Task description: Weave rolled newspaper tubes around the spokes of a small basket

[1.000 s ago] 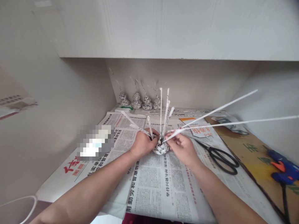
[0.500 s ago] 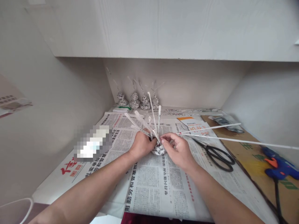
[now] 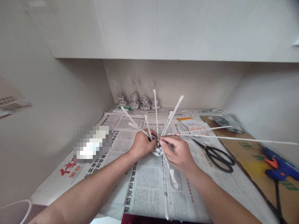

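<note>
Since two paper strips now hang nearside, unlike half a second ago, weaving has probably reached that edge. Left hand curled, gripping woven base, central over newspaper; right hand nearly pinched at rim, hold unclear.

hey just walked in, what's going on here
A person is handling a small woven paper piece over spread newspaper. The left hand holds its left side, and the right hand has its fingertips at the rim. Paper strips fan out from it, some upward, some toward the person. Black scissors lie to the right, and four woven paper figures stand at the back.
</note>
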Action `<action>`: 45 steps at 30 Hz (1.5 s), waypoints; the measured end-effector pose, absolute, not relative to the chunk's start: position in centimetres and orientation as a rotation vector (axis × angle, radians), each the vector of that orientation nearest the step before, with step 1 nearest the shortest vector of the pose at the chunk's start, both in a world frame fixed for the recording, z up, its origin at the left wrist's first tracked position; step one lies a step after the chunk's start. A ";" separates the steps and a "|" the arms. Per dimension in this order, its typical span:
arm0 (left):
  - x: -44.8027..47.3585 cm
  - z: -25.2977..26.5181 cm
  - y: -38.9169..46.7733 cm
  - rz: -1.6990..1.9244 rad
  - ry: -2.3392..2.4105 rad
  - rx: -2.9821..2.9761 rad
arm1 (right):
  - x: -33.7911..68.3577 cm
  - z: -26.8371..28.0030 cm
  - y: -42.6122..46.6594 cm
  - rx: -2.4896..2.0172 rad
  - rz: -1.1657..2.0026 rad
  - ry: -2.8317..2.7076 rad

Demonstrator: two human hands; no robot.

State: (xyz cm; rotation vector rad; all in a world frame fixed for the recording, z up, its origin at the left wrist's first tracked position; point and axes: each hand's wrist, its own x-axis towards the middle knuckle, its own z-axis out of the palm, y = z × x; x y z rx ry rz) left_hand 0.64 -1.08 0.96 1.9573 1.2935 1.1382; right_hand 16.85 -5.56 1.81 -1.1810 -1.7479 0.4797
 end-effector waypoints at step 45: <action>1.1 0.7 -1.3 1.161 1.155 1.974 | 16.5 0.5 -3.5 -1.023 1.062 -0.941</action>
